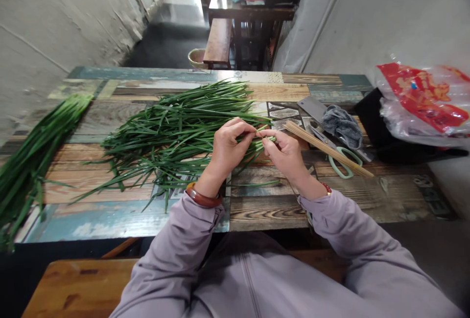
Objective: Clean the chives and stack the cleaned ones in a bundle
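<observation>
A large heap of garlic chives [183, 117] lies across the middle of the table, leaves to the left and pale stem ends to the right. At its right end, my left hand [232, 144] pinches thin chive stems between thumb and fingers. My right hand [284, 151] is closed in a pinch on the same stems, its fingertips almost meeting the left ones. The exact spot of the grip is partly hidden by the fingers. Close to the right hand lies a bundle of thin bamboo skewers [326, 148].
Scissors [341, 162] with pale green handles lie under the skewers, near a cleaver [311, 107] and a dark grey cloth [342, 126]. A red and clear plastic bag [426, 102] rests on a black container [370, 112]. Another bunch of chives [44, 151] lies at the left edge.
</observation>
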Available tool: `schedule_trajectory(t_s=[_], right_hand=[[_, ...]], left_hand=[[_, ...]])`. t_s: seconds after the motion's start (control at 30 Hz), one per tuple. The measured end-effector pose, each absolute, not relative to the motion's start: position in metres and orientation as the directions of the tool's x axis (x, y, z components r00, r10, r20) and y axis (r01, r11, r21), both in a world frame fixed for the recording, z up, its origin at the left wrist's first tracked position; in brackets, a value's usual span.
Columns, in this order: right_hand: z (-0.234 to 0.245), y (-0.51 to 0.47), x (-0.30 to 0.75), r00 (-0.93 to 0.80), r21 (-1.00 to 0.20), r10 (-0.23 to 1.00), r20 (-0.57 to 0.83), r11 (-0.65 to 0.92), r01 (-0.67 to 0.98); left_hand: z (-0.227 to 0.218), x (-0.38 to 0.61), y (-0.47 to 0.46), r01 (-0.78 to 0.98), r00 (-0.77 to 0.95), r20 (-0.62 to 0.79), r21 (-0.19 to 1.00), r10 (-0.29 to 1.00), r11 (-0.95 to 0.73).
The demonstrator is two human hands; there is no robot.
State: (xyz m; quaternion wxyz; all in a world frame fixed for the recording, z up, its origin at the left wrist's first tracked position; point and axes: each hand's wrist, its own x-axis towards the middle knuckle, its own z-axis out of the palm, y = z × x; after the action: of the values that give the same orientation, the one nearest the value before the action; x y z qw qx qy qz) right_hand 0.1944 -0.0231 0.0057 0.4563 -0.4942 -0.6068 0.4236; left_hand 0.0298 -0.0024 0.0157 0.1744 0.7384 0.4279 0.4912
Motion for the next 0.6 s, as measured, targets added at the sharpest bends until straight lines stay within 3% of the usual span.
schedule_trajectory(t_s=[0.27, 0.6], right_hand=[[-0.002, -0.021, 0.195, -0.080, -0.958, 0.988, 0.132, 0.147, 0.245], [-0.009, -0.018, 0.193, -0.110, -0.973, 0.976, 0.190, 0.202, 0.110]], left_hand=[[0.014, 0.029, -0.002, 0.451, 0.185, 0.567, 0.677, 0.803, -0.582], [0.010, 0.030, -0.001, 0.477, 0.218, 0.565, 0.649, 0.795, -0.592]])
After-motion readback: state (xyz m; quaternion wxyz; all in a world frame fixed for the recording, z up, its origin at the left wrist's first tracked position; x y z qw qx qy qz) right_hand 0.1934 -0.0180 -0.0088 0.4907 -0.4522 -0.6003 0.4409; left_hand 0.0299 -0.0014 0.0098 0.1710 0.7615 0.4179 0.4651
